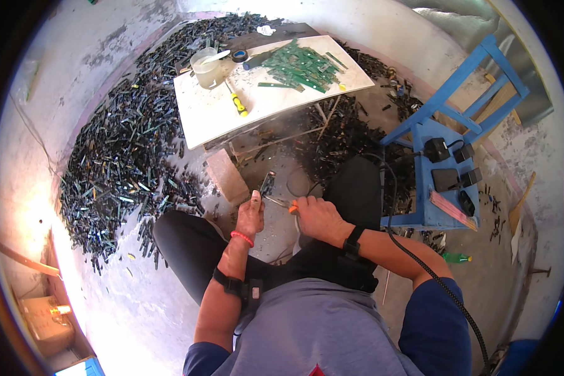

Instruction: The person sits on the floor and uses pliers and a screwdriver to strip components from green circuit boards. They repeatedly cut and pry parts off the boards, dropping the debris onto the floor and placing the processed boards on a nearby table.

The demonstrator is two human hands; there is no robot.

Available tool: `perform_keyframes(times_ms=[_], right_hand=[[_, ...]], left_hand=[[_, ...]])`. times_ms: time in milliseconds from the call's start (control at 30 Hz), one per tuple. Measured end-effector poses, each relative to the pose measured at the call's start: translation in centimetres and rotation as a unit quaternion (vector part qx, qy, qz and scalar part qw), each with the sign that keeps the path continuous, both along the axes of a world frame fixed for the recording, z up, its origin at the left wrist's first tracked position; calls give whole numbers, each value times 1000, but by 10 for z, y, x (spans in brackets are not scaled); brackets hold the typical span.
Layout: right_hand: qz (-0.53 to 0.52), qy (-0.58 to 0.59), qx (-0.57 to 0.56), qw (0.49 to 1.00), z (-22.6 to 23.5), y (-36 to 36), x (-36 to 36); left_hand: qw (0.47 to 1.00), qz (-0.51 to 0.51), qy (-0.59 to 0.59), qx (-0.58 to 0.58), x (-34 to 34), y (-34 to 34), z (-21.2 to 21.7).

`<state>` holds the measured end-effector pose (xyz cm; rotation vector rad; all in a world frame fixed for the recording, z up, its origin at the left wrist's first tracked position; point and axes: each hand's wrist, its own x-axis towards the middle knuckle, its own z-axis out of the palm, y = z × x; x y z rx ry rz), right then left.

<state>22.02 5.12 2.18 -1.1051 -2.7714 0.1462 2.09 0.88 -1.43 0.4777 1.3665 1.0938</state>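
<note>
My left hand (250,217) is closed on a narrow dark strip (269,183), thumb pointing up along it. The strip stands out past the fingertips and looks like a small electronic part. My right hand (320,218) wraps round an orange-handled tool (293,207) with a slim metal shaft. That shaft reaches left toward the strip, its tip close to my left thumb; whether they touch I cannot tell. Both hands are between my knees, in front of a low white-topped table (203,119). Most of the tool's handle is hidden in my fist.
On the table are green strips (301,66), a clear plastic tub (207,69), a roll of tape (239,56) and a yellow screwdriver (239,105). Dark strips (119,156) heap along the left. A blue chair (425,188) bears black adapters; a black cable (413,254) crosses my right arm.
</note>
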Motion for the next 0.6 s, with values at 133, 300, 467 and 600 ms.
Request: perform_keyframes(times_ms=[133, 300, 467, 600], right_hand=[[-1, -9, 15, 1000, -3, 5, -3], [13, 64, -102, 993, -6, 14, -11], [-43, 173, -315, 932, -7, 11, -5], [-54, 265, -594, 758, -11, 15, 12]], left_hand=[[996, -1, -82, -31, -1, -1, -2], [977, -17, -206, -46, 2, -3, 2], [996, 20, -89, -14, 2, -4, -2], [999, 32, -40, 18, 1, -4, -1]])
